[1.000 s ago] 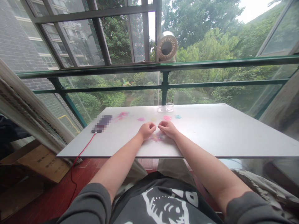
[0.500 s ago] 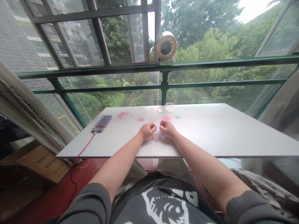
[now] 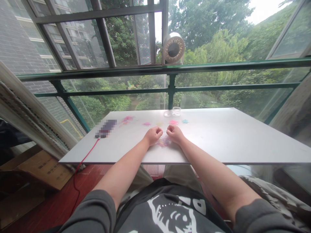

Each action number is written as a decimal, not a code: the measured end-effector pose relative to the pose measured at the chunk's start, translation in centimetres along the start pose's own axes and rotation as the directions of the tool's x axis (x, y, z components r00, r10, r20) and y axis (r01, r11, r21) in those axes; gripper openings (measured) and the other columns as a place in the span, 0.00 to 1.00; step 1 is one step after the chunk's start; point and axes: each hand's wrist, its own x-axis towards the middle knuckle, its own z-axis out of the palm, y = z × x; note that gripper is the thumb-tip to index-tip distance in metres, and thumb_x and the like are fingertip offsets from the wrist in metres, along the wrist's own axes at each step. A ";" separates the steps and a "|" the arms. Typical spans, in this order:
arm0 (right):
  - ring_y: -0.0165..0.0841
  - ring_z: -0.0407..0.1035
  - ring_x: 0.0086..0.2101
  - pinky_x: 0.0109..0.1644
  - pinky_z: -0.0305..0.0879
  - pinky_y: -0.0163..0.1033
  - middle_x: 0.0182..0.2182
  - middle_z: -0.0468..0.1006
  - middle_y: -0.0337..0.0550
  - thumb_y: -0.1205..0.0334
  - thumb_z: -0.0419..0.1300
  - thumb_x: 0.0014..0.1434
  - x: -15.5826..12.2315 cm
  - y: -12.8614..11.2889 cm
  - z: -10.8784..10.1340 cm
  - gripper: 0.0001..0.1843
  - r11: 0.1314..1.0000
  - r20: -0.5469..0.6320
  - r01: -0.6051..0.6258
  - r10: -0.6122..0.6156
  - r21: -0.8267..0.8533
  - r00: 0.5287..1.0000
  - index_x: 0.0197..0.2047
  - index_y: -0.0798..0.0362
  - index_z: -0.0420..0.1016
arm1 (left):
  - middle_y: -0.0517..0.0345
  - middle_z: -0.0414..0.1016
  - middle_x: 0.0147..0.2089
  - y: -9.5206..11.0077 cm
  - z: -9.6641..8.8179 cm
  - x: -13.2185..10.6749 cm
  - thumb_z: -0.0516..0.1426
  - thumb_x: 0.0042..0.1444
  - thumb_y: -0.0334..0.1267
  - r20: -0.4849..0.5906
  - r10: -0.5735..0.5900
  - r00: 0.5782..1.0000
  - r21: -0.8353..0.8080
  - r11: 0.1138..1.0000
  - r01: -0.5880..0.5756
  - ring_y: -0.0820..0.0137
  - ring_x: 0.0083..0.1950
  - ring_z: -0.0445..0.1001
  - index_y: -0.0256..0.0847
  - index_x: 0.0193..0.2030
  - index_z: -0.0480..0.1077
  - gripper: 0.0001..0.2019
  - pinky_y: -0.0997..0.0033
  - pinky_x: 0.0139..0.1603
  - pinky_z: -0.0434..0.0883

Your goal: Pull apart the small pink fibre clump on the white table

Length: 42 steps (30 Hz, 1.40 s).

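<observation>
My left hand (image 3: 153, 136) and my right hand (image 3: 175, 134) face each other just above the white table, a small gap between them. Both are closed, with thumb and fingertips pinched together. Anything held in the pinches is too small to make out. Just below and between them lies a mixed-colour pile (image 3: 163, 142) of tiny thin pieces. Beyond the hands, small heaps are sorted by colour: a purple heap (image 3: 146, 124), a pale yellow heap (image 3: 159, 124), a pink heap (image 3: 173, 122) and a blue heap (image 3: 185, 121).
A looser pink-red scatter (image 3: 128, 119) lies at the back left. Two clear round containers (image 3: 176, 111) stand at the table's far edge. A pixelated dark device (image 3: 106, 128) with a red cable (image 3: 89, 151) sits on the left. A green railing (image 3: 206, 66) runs behind the white table (image 3: 233, 139).
The right hand has shifted very slightly to the right, so the gap between the fingertips is a little wider. The left hand and the heaps look the same.
</observation>
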 end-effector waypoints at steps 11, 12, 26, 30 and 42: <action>0.25 0.56 0.21 0.24 0.51 0.31 0.17 0.64 0.35 0.58 0.55 0.46 -0.4 -0.8 -0.3 0.08 0.989 0.185 0.067 -0.092 0.135 0.978 0.27 0.55 0.68 | 0.59 0.71 0.29 0.0 0.0 -0.2 0.51 0.50 0.41 -0.016 0.002 1.000 -0.009 1.000 -0.002 0.73 0.29 0.66 0.37 0.32 0.69 0.11 0.74 0.31 0.64; 0.25 0.55 0.20 0.23 0.50 0.31 0.17 0.64 0.35 0.56 0.56 0.46 -0.5 -0.8 -0.3 0.10 0.988 0.213 0.065 -0.094 0.140 0.973 0.28 0.55 0.69 | 0.59 0.71 0.29 0.0 0.0 -0.3 0.51 0.50 0.41 -0.015 -0.003 1.000 -0.008 1.000 0.003 0.73 0.29 0.66 0.37 0.33 0.69 0.11 0.74 0.31 0.64; 0.26 0.58 0.20 0.25 0.54 0.32 0.17 0.65 0.35 0.62 0.51 0.48 -0.3 -0.3 -0.2 0.09 0.982 0.112 -0.009 -0.013 0.190 0.994 0.26 0.55 0.71 | 0.58 0.73 0.30 -0.2 0.1 -0.1 0.50 0.51 0.42 0.005 -0.009 1.000 -0.006 1.000 0.009 0.73 0.31 0.68 0.38 0.33 0.69 0.11 0.74 0.33 0.65; 0.25 0.57 0.20 0.24 0.53 0.32 0.16 0.64 0.35 0.61 0.52 0.48 -0.2 -0.3 -0.4 0.09 0.976 0.094 -0.024 0.003 0.219 0.996 0.25 0.56 0.70 | 0.58 0.73 0.30 -0.3 0.1 -0.2 0.50 0.51 0.41 -0.001 -0.007 1.000 -0.003 1.000 0.007 0.73 0.31 0.68 0.38 0.34 0.69 0.11 0.74 0.33 0.65; 0.27 0.62 0.22 0.24 0.57 0.31 0.20 0.69 0.38 0.58 0.54 0.49 -0.4 -0.7 -0.3 0.12 0.972 0.217 -0.046 -0.006 0.231 0.976 0.32 0.57 0.71 | 0.57 0.73 0.32 0.1 0.0 -0.3 0.51 0.51 0.43 -0.012 0.008 1.000 0.001 1.000 -0.008 0.72 0.32 0.69 0.38 0.33 0.69 0.12 0.74 0.33 0.66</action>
